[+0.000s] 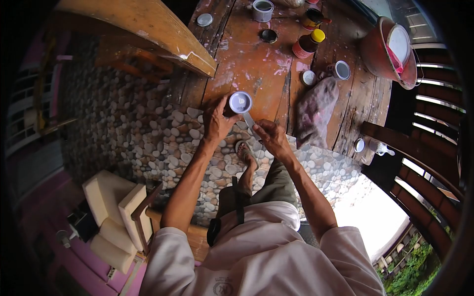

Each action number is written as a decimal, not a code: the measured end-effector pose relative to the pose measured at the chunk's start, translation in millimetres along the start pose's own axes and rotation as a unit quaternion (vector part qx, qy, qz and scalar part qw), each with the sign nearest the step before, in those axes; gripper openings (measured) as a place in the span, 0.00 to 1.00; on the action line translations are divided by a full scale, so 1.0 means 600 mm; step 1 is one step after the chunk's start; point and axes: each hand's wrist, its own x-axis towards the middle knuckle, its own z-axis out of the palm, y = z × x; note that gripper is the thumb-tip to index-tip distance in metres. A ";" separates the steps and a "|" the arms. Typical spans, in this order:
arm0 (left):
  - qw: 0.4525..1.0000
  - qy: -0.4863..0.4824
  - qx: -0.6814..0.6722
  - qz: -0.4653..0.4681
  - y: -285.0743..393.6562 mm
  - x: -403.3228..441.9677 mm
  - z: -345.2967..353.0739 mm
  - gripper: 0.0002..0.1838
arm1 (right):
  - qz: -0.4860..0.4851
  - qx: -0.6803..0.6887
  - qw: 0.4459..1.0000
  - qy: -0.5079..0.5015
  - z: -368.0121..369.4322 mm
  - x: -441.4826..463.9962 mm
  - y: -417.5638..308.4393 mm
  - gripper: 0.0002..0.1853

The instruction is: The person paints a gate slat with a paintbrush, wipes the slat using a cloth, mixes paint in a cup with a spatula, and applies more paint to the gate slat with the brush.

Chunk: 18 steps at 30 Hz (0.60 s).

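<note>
My left hand (217, 122) grips a small round can (240, 102) by its left side, at the near edge of the wooden table. The can's pale lavender top faces up and has a small mark on it; whether that is a lid cannot be made out. My right hand (272, 136) is closed on a flat, pale tool like a scraper (249, 120). Its far end meets the can's near rim. The part inside my fingers is hidden.
A stained cloth (317, 111) lies on the paint-spotted table (237, 64). Around it stand an open grey can (341, 70), a yellow-capped bottle (308, 43), another can (262, 11) and loose lids. A red bucket (373, 52) is at the right; a wooden beam (148, 29) juts in from the left.
</note>
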 end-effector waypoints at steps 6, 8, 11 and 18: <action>0.995 0.077 -0.023 -0.064 -0.027 -0.014 0.049 0.35 | 0.000 0.050 0.999 0.018 -0.001 -0.007 -0.010 0.16; 0.994 0.075 -0.013 -0.075 -0.033 -0.014 0.055 0.36 | 0.012 0.077 0.997 0.009 -0.013 -0.010 -0.021 0.15; 0.994 0.069 -0.032 -0.072 0.000 -0.005 0.042 0.38 | 0.046 0.061 0.996 -0.038 -0.038 -0.020 -0.050 0.16; 0.998 -0.006 -0.056 0.019 -0.007 0.012 0.005 0.39 | 0.032 0.027 0.999 -0.036 -0.032 -0.015 -0.048 0.17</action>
